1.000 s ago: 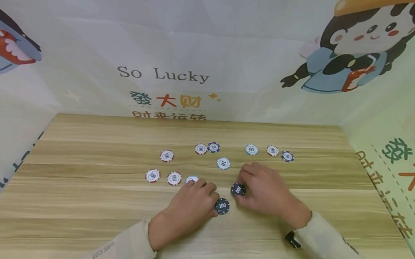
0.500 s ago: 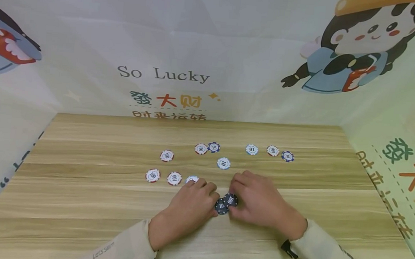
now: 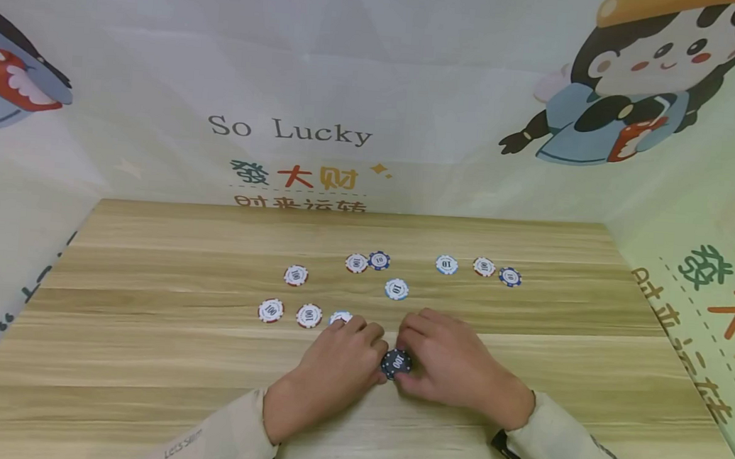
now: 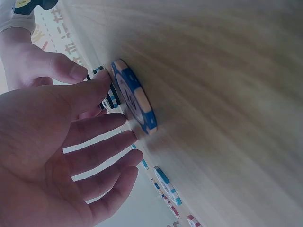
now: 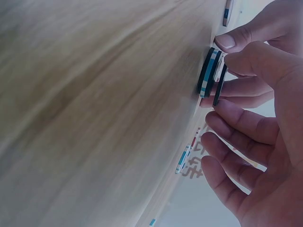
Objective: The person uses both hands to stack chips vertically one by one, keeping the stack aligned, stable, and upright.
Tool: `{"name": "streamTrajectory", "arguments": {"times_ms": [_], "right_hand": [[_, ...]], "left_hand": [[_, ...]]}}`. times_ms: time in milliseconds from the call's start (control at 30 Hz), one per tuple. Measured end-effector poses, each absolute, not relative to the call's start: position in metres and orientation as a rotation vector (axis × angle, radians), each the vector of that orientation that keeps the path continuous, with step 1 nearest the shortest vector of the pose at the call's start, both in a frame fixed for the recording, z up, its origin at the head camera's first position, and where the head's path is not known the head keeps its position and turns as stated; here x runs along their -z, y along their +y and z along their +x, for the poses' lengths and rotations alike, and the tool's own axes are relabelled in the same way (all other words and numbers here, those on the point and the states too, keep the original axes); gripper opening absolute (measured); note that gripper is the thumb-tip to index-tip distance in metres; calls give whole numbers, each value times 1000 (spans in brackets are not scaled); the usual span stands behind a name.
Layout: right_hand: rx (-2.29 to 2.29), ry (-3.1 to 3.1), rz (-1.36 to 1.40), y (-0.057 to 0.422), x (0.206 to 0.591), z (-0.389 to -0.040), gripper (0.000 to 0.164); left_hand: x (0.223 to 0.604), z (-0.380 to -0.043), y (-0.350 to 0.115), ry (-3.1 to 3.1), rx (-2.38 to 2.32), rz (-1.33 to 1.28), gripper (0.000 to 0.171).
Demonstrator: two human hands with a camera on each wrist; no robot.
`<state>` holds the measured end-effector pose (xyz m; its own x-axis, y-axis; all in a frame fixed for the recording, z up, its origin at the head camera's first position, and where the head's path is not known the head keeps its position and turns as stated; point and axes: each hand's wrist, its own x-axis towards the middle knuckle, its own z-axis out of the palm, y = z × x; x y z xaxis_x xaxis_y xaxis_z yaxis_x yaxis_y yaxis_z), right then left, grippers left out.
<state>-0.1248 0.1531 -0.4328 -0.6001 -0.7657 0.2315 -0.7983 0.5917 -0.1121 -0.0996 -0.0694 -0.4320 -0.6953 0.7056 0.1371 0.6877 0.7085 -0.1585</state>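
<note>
In the right wrist view my right hand (image 5: 289, 94) pinches a black poker chip (image 5: 219, 89) by its edges, slightly tilted over a short stack of poker chips (image 5: 209, 71) with black and light-blue edges. From above, the black chip marked 100 (image 3: 398, 363) covers that stack. My left hand (image 3: 335, 362) holds the stack's left side between thumb and fingers. A blue-edged poker chip (image 4: 134, 97) lies flat under the left palm, hidden in the head view. Left fingertips overlap a light-blue-edged chip (image 3: 340, 317).
Red-edged chips (image 3: 309, 316) lie left of the hands on the wooden table (image 3: 141, 356). Farther back are a light-blue chip (image 3: 397, 289), a blue chip (image 3: 379, 261), another blue chip (image 3: 510, 276) and several others. Printed cloth walls (image 3: 452, 121) enclose the back and sides.
My right hand has carried the black chip left and toward me, from beside the stack to right over it. The left hand has stayed in place at the stack.
</note>
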Motion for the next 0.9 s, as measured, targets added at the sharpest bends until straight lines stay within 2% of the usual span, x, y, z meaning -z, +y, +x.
{"name": "streamTrajectory", "arguments": {"times_ms": [900], "right_hand": [[-304,-2662,1333,148,435,-125,33]], "left_hand": [[430,-99,-69,-2728,-135,-1127,42]]}}
